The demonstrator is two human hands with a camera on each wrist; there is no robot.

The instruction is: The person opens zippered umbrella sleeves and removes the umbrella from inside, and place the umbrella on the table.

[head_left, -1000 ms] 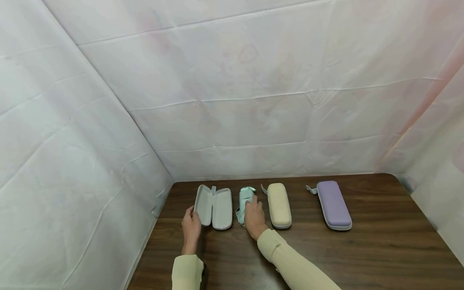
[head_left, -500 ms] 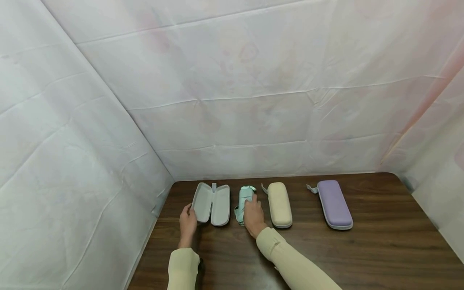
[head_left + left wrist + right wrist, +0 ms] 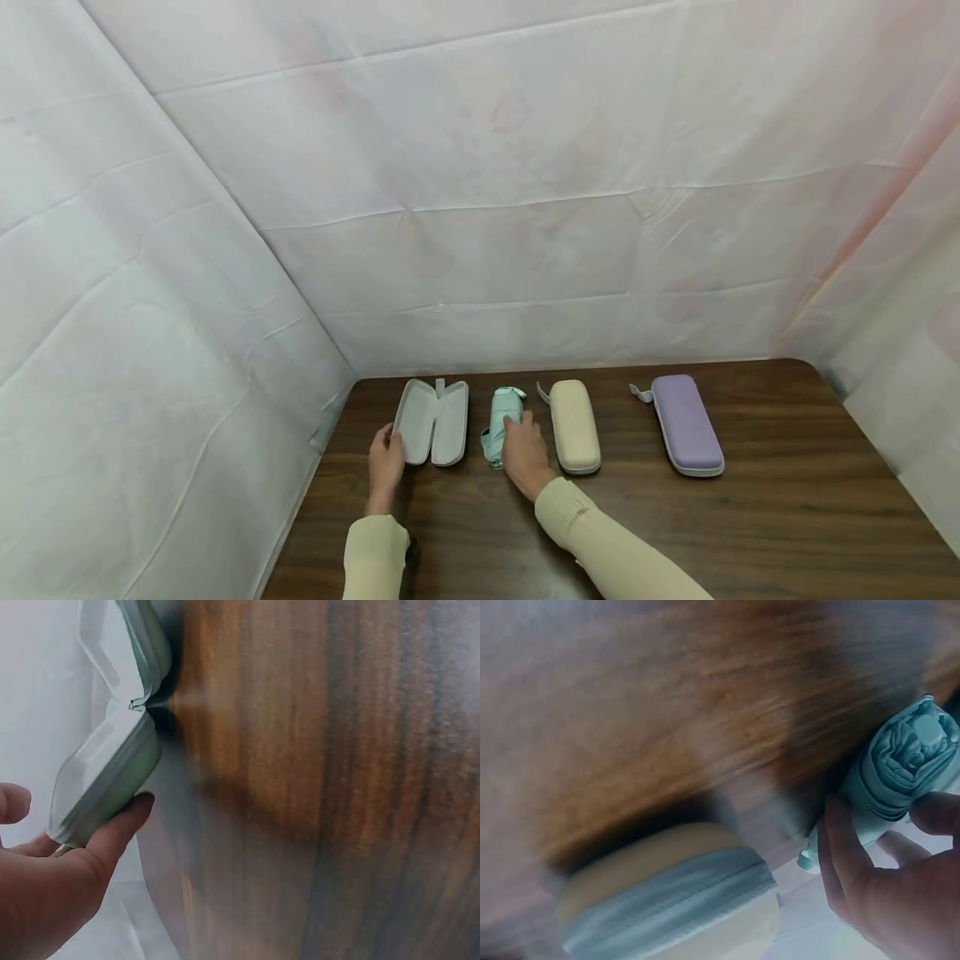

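An open zippered case [image 3: 450, 425], pale grey inside and green outside, lies spread in two halves at the left of the table. My left hand [image 3: 386, 462] holds its left half by the outer side. The left wrist view shows fingers [image 3: 124, 825] along the green underside of the case [image 3: 124, 784], and that half is tilted up. To the right, a mint-green folded compact umbrella [image 3: 506, 408] is gripped from its right side by my right hand [image 3: 527, 452]. In the right wrist view, thumb and fingers reach around the rolled fabric of the umbrella [image 3: 877, 787].
Just right of the right hand lies a closed cream case [image 3: 575, 427] with a strap. A closed purple case [image 3: 687, 425] is farther right. The brown wooden table [image 3: 780, 500] ends at a light fabric backdrop [image 3: 480, 342] behind and at the left.
The open case has shifted slightly left and its halves stand at a steeper angle, with my left hand moving along. My right hand stays on the umbrella, almost still.
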